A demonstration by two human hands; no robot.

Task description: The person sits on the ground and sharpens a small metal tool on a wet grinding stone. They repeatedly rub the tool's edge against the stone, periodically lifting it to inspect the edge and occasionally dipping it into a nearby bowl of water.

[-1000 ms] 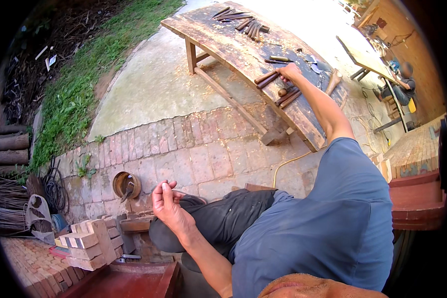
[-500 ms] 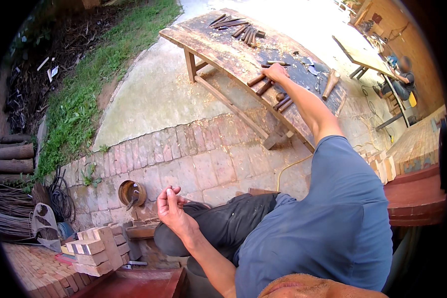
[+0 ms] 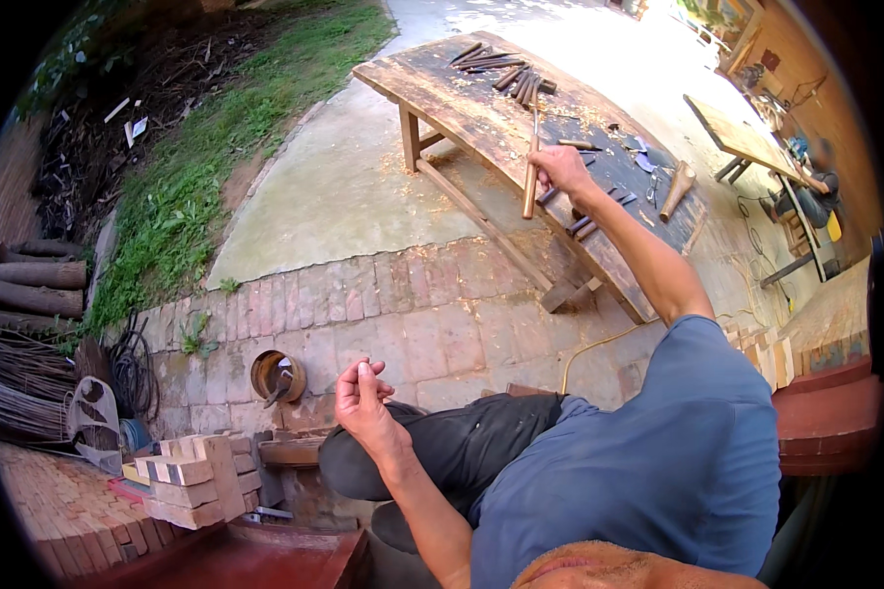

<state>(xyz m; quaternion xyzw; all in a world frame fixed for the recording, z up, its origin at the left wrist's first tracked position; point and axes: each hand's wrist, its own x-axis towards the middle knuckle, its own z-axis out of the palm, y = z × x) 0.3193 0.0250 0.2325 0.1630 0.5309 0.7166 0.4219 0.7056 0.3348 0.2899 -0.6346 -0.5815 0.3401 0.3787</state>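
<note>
My right hand (image 3: 558, 167) grips a long wooden-handled tool (image 3: 529, 196) with a slim metal shaft, held nearly upright over the front edge of the worn wooden workbench (image 3: 437, 118). More wooden-handled tools (image 3: 587, 224) lie beside and under that forearm, with a tapered pale wooden piece (image 3: 676, 191) to their right. Farther back is a fanned pile of dark-handled tools (image 3: 521, 80) among wood shavings. My left hand (image 3: 363, 402) is raised by my dark-trousered knee, fingers curled toward the thumb; whether they hold anything small I cannot make out.
A bucket (image 3: 265, 373) stands on the brick paving. At left are logs (image 3: 29, 294), coiled cable and stacked wooden blocks (image 3: 196, 481). A red ledge (image 3: 265, 560) is at bottom. At right, another person (image 3: 815, 191) sits by a second table (image 3: 727, 133); a yellow hose (image 3: 584, 353) runs below the bench.
My right hand has lifted one tool from those lying on the bench and turned it more upright. The view has shifted slightly; my left hand keeps its curled shape.
</note>
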